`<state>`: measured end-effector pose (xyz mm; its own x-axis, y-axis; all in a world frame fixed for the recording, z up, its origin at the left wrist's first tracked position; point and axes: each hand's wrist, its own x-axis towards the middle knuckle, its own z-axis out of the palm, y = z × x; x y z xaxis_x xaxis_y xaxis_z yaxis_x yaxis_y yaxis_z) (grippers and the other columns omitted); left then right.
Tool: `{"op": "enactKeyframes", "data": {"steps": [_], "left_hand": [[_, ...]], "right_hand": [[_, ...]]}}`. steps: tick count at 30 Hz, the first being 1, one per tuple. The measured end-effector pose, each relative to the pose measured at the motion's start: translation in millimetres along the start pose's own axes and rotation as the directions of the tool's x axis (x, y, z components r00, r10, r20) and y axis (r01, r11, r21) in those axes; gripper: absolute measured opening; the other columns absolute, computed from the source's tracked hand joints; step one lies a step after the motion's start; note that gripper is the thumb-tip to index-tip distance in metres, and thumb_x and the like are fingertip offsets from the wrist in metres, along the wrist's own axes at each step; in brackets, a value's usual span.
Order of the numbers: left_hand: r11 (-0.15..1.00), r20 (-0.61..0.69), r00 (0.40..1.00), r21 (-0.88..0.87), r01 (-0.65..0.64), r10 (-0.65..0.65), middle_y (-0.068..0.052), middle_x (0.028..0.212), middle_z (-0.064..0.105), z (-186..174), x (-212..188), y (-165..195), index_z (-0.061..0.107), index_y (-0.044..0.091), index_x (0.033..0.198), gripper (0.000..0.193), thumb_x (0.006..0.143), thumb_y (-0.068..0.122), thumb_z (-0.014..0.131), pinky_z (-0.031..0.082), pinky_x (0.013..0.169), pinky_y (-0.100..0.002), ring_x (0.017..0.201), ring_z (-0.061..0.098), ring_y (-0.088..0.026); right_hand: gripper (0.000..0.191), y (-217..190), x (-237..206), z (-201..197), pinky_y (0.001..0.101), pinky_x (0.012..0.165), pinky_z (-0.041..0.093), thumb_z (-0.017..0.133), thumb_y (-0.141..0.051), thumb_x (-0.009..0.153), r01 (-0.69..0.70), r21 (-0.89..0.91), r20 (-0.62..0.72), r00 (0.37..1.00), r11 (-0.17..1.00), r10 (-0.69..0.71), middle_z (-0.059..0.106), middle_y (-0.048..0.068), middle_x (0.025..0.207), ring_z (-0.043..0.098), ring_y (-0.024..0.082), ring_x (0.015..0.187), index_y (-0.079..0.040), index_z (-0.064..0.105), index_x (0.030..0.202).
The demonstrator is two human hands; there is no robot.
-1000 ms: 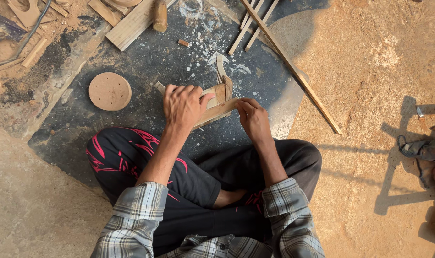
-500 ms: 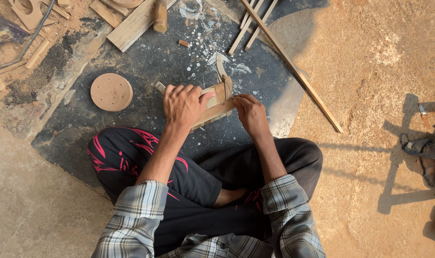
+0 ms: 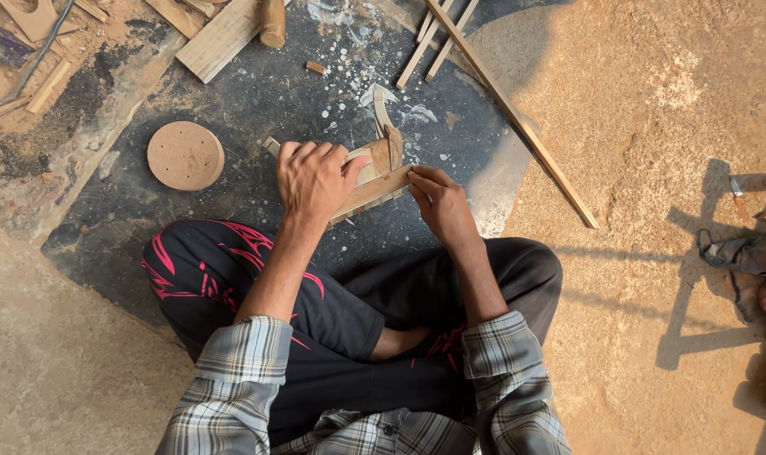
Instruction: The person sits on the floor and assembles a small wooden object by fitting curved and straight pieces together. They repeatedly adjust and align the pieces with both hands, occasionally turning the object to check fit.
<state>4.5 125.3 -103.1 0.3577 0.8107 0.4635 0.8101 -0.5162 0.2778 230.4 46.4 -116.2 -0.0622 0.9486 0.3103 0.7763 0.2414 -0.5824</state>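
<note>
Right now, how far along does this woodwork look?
Done: a round wooden disc with small holes lies cut out on the dark mat. In hand: the left hand presses down on a small assembly of wooden pieces while the right hand pinches its end. Left: long strips and a plank lie untouched.
</note>
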Motion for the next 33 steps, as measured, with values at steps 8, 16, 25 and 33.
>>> {"op": "enactKeyframes", "data": {"steps": [8,16,25,33], "left_hand": [[1.0,0.007,1.0,-0.004,0.003,-0.003,-0.002,0.068,0.068,2,-1,9,0.071,0.012,0.069,0.045,0.095,0.047,0.075,0.04,0.077,-0.037,0.063,0.06,-0.02],[1.0,0.016,1.0,0.006,0.008,-0.008,-0.002,0.066,0.068,3,3,27,0.07,0.011,0.069,0.047,0.096,0.05,0.076,0.04,0.075,-0.037,0.058,0.059,-0.019],[1.0,-0.004,1.0,0.012,0.001,-0.001,-0.003,0.067,0.068,8,18,20,0.069,0.011,0.069,0.046,0.095,0.049,0.076,0.04,0.074,-0.037,0.059,0.059,-0.02],[1.0,-0.023,1.0,0.004,0.004,-0.003,-0.003,0.068,0.068,9,15,4,0.069,0.011,0.07,0.045,0.094,0.048,0.077,0.041,0.074,-0.037,0.061,0.061,-0.021]], "right_hand": [[0.015,42,-10,-24,0.0327,0.077,0.063,0.068,-0.004,0.098,-0.251,0.142,-0.009,0.967,0.958,0.254,0.077,0.012,0.107,0.077,0.021,0.086,-0.004,0.077,0.11],[0.018,36,-16,-30,0.0334,0.069,0.059,0.069,-0.007,0.099,-0.308,0.083,-0.129,0.94,0.948,0.317,0.075,0.011,0.097,0.074,0.02,0.079,-0.003,0.075,0.117],[0.043,21,10,-10,0.0362,0.089,0.057,0.06,0.012,0.081,0.002,-0.306,0.026,1.0,0.952,0.006,0.07,0.01,0.117,0.063,0.028,0.107,-0.004,0.075,0.117],[0.033,-33,-2,50,0.0378,0.087,0.049,0.068,-0.005,0.086,0.184,-0.436,0.13,0.981,0.881,-0.141,0.061,0.009,0.103,0.056,0.026,0.102,-0.001,0.071,0.119]]}}
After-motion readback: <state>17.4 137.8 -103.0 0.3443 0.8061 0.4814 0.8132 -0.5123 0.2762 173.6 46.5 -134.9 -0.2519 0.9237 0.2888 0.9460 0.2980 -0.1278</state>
